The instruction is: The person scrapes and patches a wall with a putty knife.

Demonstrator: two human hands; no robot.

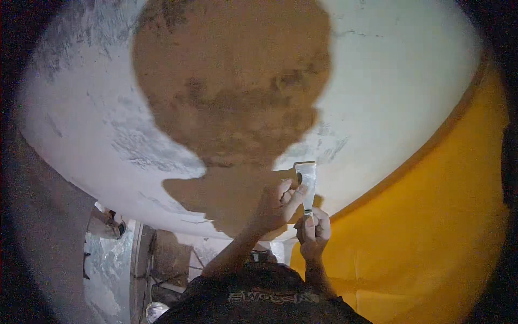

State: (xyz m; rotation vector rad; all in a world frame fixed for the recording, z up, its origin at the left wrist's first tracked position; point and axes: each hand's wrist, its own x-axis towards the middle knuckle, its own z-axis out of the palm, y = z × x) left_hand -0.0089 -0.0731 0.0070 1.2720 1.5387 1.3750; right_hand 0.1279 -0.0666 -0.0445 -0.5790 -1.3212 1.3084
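1 x scraper (307, 181), flat blade, held blade-up by pale, patchy surface (388, 97). Handle gripped in R hand (315, 229), fingers closed round it. L hand (285, 204) placed at blade's L edge, fingers bent; grip or touch only, can't tell. Orange surface (421, 227) seen to R.

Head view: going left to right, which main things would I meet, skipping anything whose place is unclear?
Mottled pale panel → left hand → flat-bladed scraper → orange surface.
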